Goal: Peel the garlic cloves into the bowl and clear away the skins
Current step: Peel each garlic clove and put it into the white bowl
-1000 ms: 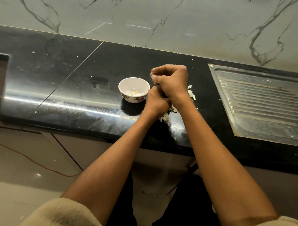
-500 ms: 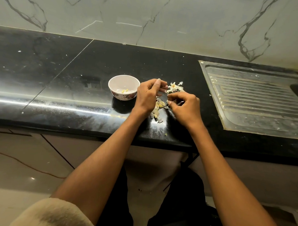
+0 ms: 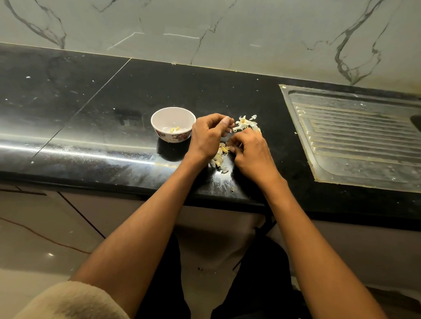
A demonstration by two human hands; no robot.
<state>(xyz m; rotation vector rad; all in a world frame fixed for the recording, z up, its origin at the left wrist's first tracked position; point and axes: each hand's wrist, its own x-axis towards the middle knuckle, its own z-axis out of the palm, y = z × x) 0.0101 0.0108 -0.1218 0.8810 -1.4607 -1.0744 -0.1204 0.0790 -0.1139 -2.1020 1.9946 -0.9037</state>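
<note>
A small white bowl [image 3: 161,131] with a flowered outside stands on the black counter and holds a few peeled garlic bits [image 3: 174,128]. Just right of it, my left hand [image 3: 206,137] is curled, thumb against fingertips, pinching a small garlic piece that is mostly hidden. My right hand [image 3: 251,152] sits close beside it, fingers curled down, its tips pinching at the loose garlic pieces [image 3: 219,156] between the two hands. A heap of pale papery skins [image 3: 245,122] lies just beyond both hands.
The black stone counter [image 3: 99,112] runs left to right, with its front edge near my forearms. A steel ribbed drainboard [image 3: 353,140] is set into it at the right. A marble wall [image 3: 209,28] rises behind.
Both hands dropped from a raised, joined position down to the counter. My right hand went to the pieces by the skin heap, then drew in closer to my left hand.
</note>
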